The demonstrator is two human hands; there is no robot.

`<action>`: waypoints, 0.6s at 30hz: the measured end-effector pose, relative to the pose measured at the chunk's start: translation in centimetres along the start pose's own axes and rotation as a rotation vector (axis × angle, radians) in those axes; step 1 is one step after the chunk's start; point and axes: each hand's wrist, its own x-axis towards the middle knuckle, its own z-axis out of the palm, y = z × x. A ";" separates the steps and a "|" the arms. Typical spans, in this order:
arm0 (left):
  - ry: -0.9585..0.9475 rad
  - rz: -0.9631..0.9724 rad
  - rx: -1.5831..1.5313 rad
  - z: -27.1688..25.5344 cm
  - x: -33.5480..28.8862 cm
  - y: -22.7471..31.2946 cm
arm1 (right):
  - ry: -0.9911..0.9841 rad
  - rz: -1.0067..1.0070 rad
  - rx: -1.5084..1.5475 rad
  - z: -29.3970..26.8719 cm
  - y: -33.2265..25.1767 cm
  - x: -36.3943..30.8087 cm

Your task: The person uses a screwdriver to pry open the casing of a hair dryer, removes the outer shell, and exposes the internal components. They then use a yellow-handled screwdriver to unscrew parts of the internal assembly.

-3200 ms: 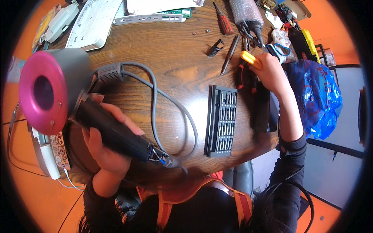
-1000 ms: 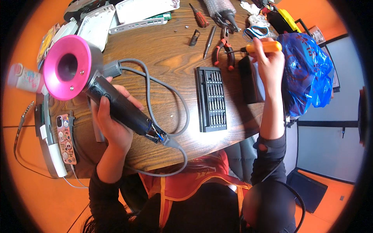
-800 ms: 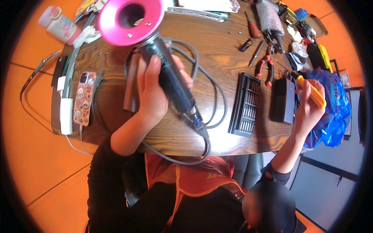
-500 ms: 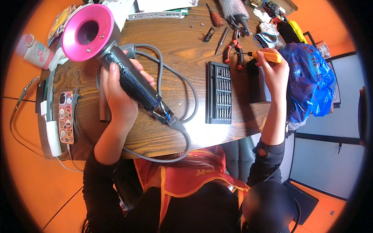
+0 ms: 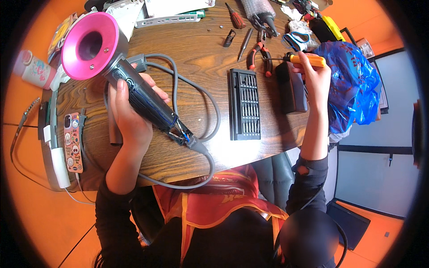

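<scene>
My left hand (image 5: 132, 109) is wrapped round the dark handle of a hair dryer (image 5: 145, 100) with a pink ring head tilted up to the left. The handle's casing is off, and bare wires show at its lower end, where a grey cord (image 5: 210, 147) joins. In my right hand (image 5: 316, 82) I grip a screwdriver (image 5: 308, 60) by its yellow handle; its thin shaft points left, above the pliers (image 5: 261, 57) with red and black grips. Below that hand stands a dark box-shaped case (image 5: 291, 91). A black bit set (image 5: 245, 105) lies on the table between my hands.
A blue plastic bag (image 5: 351, 87) bulges at the right. Toward the back lie a red screwdriver (image 5: 235, 18), a slim dark pen-like tool (image 5: 245, 44) and a bubble-wrapped item (image 5: 257, 10). On the left are a phone in a patterned case (image 5: 73, 143) and a pink-and-white bottle (image 5: 38, 71).
The whole view has shifted slightly, moving the table items leftward. Both hands keep their holds on the hair dryer and the yellow-handled screwdriver.
</scene>
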 end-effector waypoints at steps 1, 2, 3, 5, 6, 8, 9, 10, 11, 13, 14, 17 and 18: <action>0.001 0.001 -0.005 0.0 0.0 0.0 | 0.020 0.049 -0.008 -0.2 0.2 0.1; 0.002 -0.004 -0.001 0.0 0.0 0.0 | 0.050 0.100 -0.021 -0.5 0.4 0.2; 0.004 -0.008 0.003 0.0 0.0 0.0 | 0.052 0.108 0.002 -0.7 0.6 0.2; -0.001 -0.014 0.007 -0.1 -0.1 -0.1 | 0.075 0.130 0.035 -1.0 0.8 0.2; -0.008 -0.014 0.008 -0.1 0.0 -0.1 | 0.081 0.128 0.044 -1.1 1.0 0.3; -0.022 -0.038 0.057 -0.2 0.0 -0.1 | 0.088 0.121 0.070 -1.0 1.1 0.3; -0.028 -0.062 0.104 -0.2 0.0 -0.2 | 0.080 0.106 0.070 -0.9 1.2 0.4; -0.032 -0.085 0.152 -0.1 0.0 -0.3 | 0.067 0.085 0.073 -0.8 1.3 0.4; -0.057 -0.097 0.192 -0.1 0.2 -0.5 | 0.051 0.062 0.078 -0.6 1.3 0.5; -0.059 -0.161 0.271 0.2 0.4 -1.0 | 0.048 0.022 0.067 -0.1 1.5 0.7; -0.020 -0.239 0.349 0.3 0.5 -1.2 | 0.045 0.004 0.048 0.1 1.5 0.8; -0.048 -0.266 0.493 0.5 0.7 -1.9 | 0.019 -0.015 0.093 0.5 1.8 1.1; -0.045 -0.279 0.553 0.5 0.7 -2.1 | 0.011 -0.015 0.093 0.6 1.9 1.2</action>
